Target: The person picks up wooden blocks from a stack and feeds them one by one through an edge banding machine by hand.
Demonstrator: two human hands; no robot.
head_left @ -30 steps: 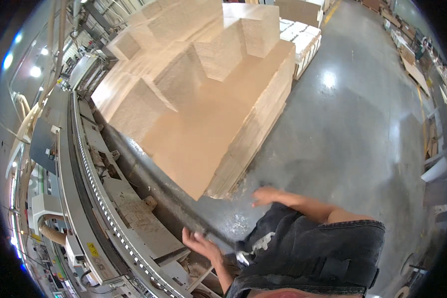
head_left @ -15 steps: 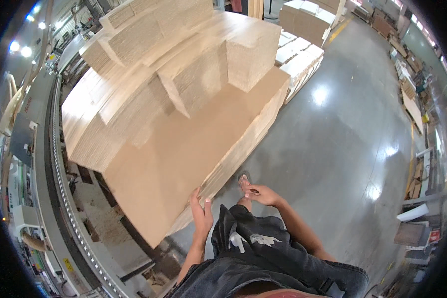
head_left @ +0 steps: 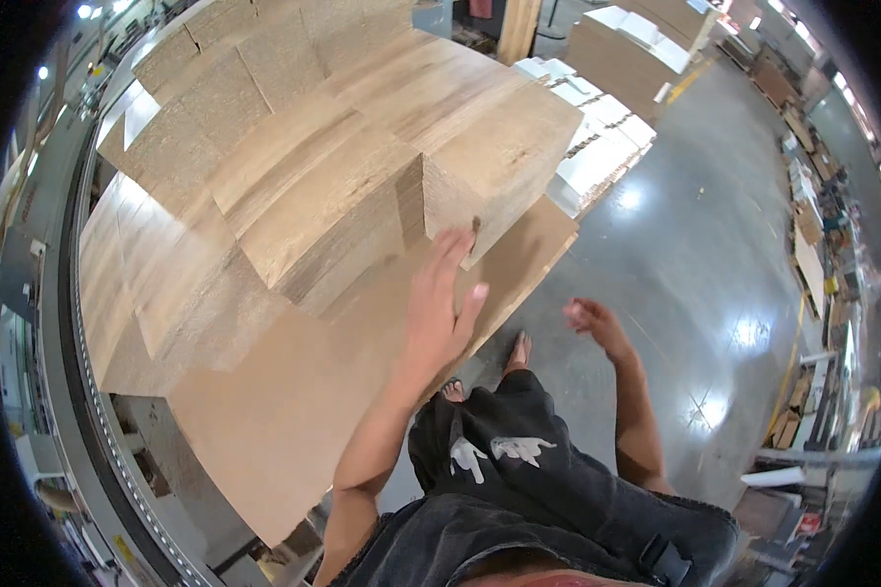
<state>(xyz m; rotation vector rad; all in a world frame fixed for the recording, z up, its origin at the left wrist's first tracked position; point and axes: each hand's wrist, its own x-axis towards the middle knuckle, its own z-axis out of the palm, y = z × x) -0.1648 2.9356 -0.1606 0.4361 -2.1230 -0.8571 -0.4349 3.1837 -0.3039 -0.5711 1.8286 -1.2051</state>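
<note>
My left hand (head_left: 439, 305) reaches over a wide brown board (head_left: 294, 386), with its thumb and fingers apart and nothing in its grip. Its fingertips are close to the cut corner of a block of stacked wood-grain panels (head_left: 499, 117); I cannot tell whether they touch it. A small dark spot shows by the fingertips, too small to name. My right hand (head_left: 600, 328) hangs in the air right of the board, over the floor. Its fingers are loosely bent and somewhat blurred, with nothing visible in them.
More stacked panels (head_left: 264, 68) rise behind on the board. White-topped stacks (head_left: 607, 127) stand at the back right. A machine rail (head_left: 73, 391) runs along the left. Grey floor (head_left: 675, 284) lies to the right, with boards and pallets (head_left: 808, 245) beyond it.
My left hand has moved from the board's near edge forward over the board toward the panels. My right hand has swung to the right and slightly up. The view has shifted closer to the stacks.
</note>
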